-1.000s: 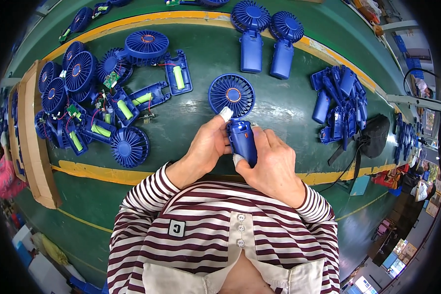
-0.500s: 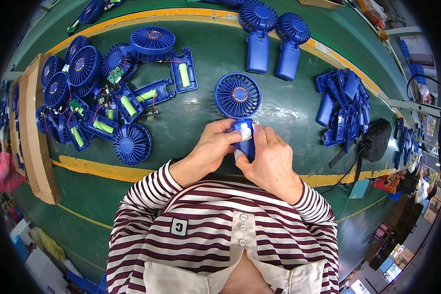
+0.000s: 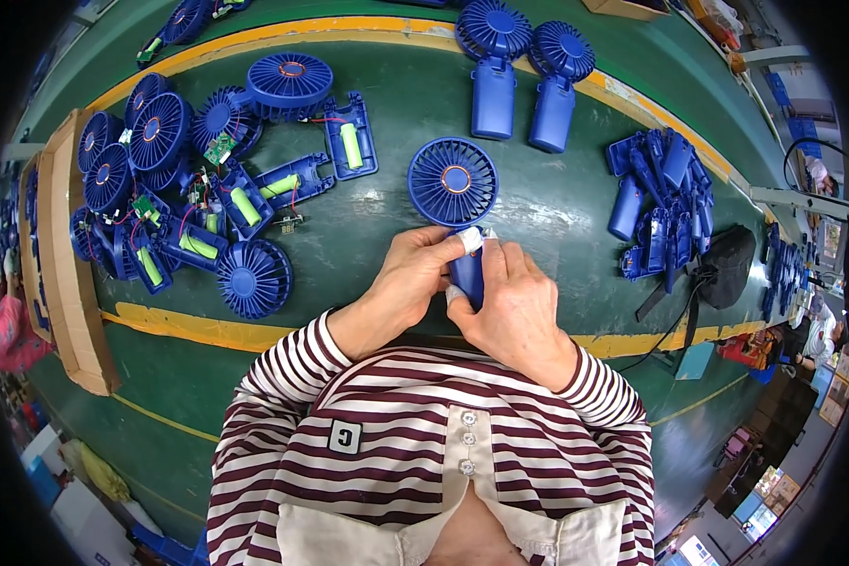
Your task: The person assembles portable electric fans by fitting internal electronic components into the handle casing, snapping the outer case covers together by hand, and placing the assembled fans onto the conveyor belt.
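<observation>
A blue handheld fan (image 3: pixel 453 181) lies in front of me, its round grille pointing away and its handle toward my body. My left hand (image 3: pixel 407 275) is closed round the handle's left side, the white-wrapped thumb pressing near the neck. From the right, my right hand (image 3: pixel 514 300) grips the same handle, with white wrapping on its thumb and a fingertip. Both hands cover much of the handle, so its front is only partly visible.
Half-built blue fans (image 3: pixel 160 132) with green batteries and circuit boards crowd the left, beside a cardboard box (image 3: pixel 71 274). Two closed fans (image 3: pixel 493 99) lie at the back. Blue casing parts (image 3: pixel 660 203) are heaped at right, near a black bag (image 3: pixel 726 269).
The fan and both hands have shifted slightly left. My left thumb has moved up toward the neck, and the bright glow on the handle no longer shows.
</observation>
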{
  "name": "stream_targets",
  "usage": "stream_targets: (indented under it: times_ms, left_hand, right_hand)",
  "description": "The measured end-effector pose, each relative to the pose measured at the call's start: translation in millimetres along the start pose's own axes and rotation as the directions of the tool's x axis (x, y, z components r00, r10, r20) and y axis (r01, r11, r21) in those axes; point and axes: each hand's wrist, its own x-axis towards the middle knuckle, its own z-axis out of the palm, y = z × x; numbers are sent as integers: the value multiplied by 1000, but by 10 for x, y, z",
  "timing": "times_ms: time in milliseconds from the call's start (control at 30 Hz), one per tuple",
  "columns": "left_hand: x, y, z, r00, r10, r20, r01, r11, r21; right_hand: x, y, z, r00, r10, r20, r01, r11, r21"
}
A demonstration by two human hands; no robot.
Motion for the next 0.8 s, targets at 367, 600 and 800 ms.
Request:
stream_targets:
  times_ms: [367,600,800]
  left_hand:
    - [7,32,-16,1000,-10,10,10,1000,-2]
    - [23,-2,-20,1000,4,20,-4,1000,-19]
    - [22,-3,-40,999,0,34,1,1000,-17]
  right_hand:
    - [-33,-68,-36,1000,14,-5,-14,1000,3]
    - [-32,-84,-56,1000,19,20,-19,1000,-23]
    - [-29,-75,-29,1000,7,13,-6,1000,-27]
